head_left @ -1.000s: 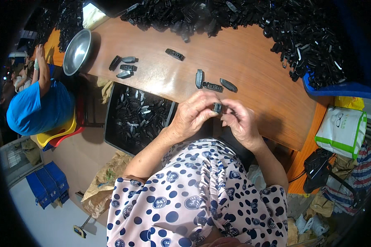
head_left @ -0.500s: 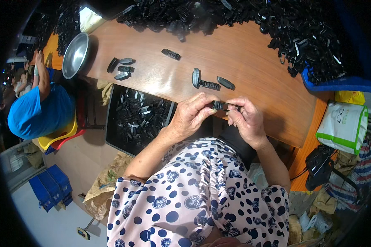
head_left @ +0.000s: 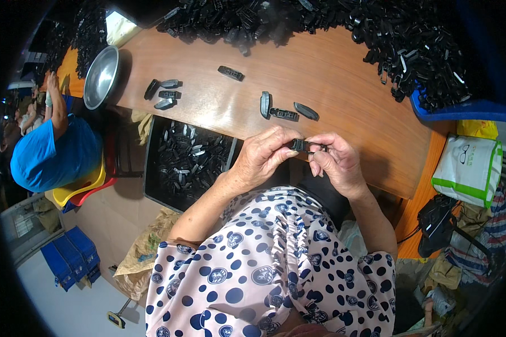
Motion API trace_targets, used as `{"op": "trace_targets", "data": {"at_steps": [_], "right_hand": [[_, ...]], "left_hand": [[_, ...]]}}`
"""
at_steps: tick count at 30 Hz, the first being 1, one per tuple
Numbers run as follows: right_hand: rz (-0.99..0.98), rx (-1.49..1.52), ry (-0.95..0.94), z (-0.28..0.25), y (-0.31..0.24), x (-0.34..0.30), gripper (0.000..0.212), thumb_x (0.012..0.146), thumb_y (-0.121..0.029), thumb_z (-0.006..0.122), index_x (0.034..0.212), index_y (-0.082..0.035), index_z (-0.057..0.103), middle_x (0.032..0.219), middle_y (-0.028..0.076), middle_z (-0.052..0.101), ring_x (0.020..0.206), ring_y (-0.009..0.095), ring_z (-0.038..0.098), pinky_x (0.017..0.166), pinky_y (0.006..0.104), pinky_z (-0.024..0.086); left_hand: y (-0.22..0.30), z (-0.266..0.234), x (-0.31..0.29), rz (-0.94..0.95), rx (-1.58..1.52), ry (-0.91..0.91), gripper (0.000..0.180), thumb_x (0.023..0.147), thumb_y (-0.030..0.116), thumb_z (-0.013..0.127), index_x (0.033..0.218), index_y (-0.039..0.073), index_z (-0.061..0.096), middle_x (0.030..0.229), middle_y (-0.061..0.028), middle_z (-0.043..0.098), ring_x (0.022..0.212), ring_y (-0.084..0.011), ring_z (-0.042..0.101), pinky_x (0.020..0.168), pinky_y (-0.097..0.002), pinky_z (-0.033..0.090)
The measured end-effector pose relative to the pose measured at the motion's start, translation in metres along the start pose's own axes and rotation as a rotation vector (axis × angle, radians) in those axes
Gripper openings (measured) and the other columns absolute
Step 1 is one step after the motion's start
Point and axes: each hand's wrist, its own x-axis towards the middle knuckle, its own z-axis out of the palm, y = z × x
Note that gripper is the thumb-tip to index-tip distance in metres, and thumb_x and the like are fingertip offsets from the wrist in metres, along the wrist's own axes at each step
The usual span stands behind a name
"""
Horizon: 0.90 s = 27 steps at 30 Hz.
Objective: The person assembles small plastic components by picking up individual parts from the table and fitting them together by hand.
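Near the table's front edge, my left hand (head_left: 266,150) pinches one end of a small black plastic clip-like part (head_left: 299,145) between thumb and forefinger. My right hand (head_left: 339,164) grips the other end with its fingertips, which partly cover it. Just beyond my hands lie several similar parts: an upright dark grey one (head_left: 265,105), a black slotted one (head_left: 284,114) and a smooth rounded one (head_left: 306,111). Another black part (head_left: 230,73) rests farther back. A small group of parts (head_left: 168,95) lies to the left on the wooden table (head_left: 331,78).
A black bin (head_left: 150,168) full of such parts stands below the table's edge at left. Large heaps of black parts (head_left: 253,22) cover the far side. A metal bowl (head_left: 102,77) and a person in blue (head_left: 56,151) are at left; a white-and-green bag (head_left: 466,168) is at right.
Both hands keep hold of the black part near the same spot, with the right fingers shifted slightly on it. The view has tilted a little; the loose parts stay put.
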Motion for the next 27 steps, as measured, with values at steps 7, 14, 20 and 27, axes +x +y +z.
{"op": "trace_targets", "data": {"at_steps": [7,14,20,27], "right_hand": [[0.063,-0.052,0.011,-0.001,-0.001,-0.001,0.018,0.09,-0.002,0.054,0.108,0.002,0.055,0.079,0.0,0.056,0.065,0.005,0.053,0.059,0.0184,0.044],[0.249,0.137,-0.007,-0.002,-0.005,0.0,0.017,0.089,-0.007,0.058,0.104,0.0,0.056,0.077,0.0,0.057,0.063,0.005,0.052,0.055,0.0179,0.042],[0.361,0.18,0.022,-0.001,-0.004,0.001,0.011,0.088,-0.01,0.061,0.093,-0.003,0.055,0.075,0.0,0.056,0.06,0.005,0.05,0.051,0.0177,0.039],[0.431,0.225,-0.045,-0.003,0.002,-0.001,0.007,0.092,-0.008,0.057,0.092,-0.004,0.051,0.074,0.002,0.054,0.056,0.006,0.047,0.045,0.0166,0.032]], "left_hand": [[0.002,-0.001,-0.002,-0.008,0.079,-0.022,0.022,0.083,0.01,0.065,0.103,0.002,0.061,0.084,-0.0105,0.06,0.073,-0.0241,0.061,0.065,-0.0323,0.049],[0.003,0.0,-0.001,0.093,0.135,-0.028,0.025,0.08,0.009,0.067,0.103,0.003,0.061,0.083,-0.0099,0.059,0.072,-0.0257,0.061,0.063,-0.0338,0.05],[0.006,0.003,-0.004,0.089,0.13,-0.048,0.023,0.081,0.012,0.066,0.102,0.004,0.06,0.083,-0.0099,0.058,0.072,-0.0257,0.061,0.063,-0.0337,0.05],[0.003,0.003,-0.01,0.111,0.183,-0.081,0.021,0.081,0.014,0.065,0.098,0.003,0.059,0.08,-0.0108,0.058,0.071,-0.0262,0.061,0.061,-0.0338,0.05]]}}
